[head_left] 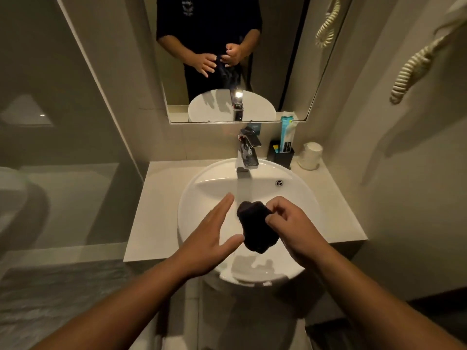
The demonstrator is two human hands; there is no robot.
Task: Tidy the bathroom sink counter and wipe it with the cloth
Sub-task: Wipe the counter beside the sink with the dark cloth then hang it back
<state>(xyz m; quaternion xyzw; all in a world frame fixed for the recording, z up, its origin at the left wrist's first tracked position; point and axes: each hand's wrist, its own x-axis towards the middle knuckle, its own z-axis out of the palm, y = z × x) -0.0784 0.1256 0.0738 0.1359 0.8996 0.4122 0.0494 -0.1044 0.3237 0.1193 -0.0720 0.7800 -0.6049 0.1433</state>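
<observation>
A dark cloth (255,227) hangs bunched over the white round sink (199,188), under a stream of water running from the chrome tap (246,154). My right hand (294,223) pinches the cloth's upper right edge between thumb and fingers. My left hand (212,232) is flat with fingers straight, just left of the cloth, its thumb close to the cloth's lower edge. The beige counter (154,210) surrounds the sink.
A black holder (281,155) with a blue tube (288,133) stands at the back right of the counter, a white paper roll (310,156) beside it. A mirror (227,59) hangs above the tap. A coiled cord (414,69) hangs on the right wall. A toilet (15,205) is at left.
</observation>
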